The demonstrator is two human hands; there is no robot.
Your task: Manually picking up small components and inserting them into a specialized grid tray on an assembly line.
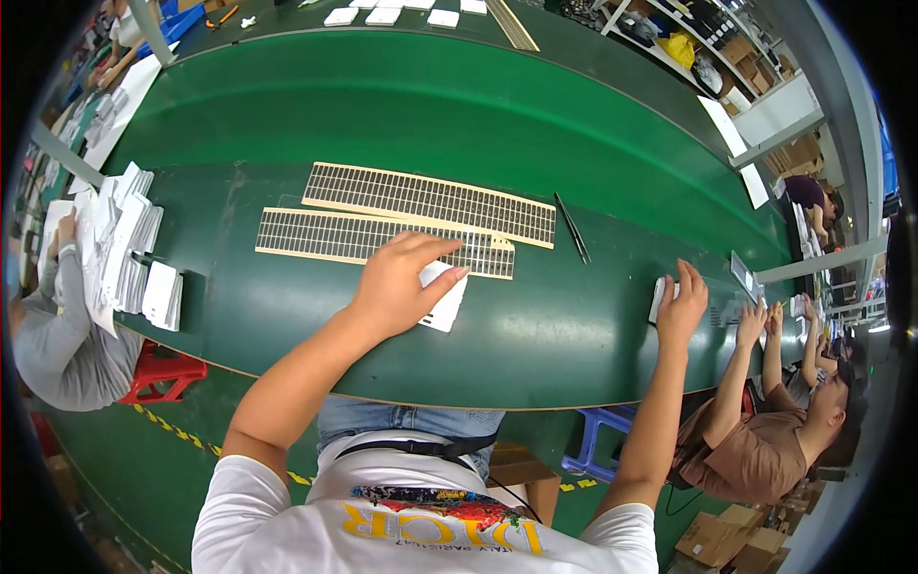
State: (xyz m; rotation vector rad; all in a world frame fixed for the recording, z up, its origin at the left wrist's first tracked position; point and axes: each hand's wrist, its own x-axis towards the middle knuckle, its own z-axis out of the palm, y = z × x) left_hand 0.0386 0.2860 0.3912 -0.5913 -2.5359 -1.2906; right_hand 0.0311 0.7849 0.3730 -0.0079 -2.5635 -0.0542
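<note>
A flat white panel (446, 308) lies on the green bench in front of me, partly covered by my left hand (405, 279). The fingers of that hand stretch toward the nearer label strip (325, 234), and its thumb rests over the panel's right part. A second strip (430, 199) lies just behind; both are cream with rows of small dark rectangles. Further right, my right hand (681, 301) closes on another white panel (658, 299) at the bench top; whether it is one piece or several stacked I cannot tell.
Black tweezers (573, 228) lie right of the strips. Stacks of white panels (134, 249) stand at the left, by a person in grey. A green belt (430, 105) runs behind the bench. At the right sits a co-worker in brown (765, 450), hands on the bench.
</note>
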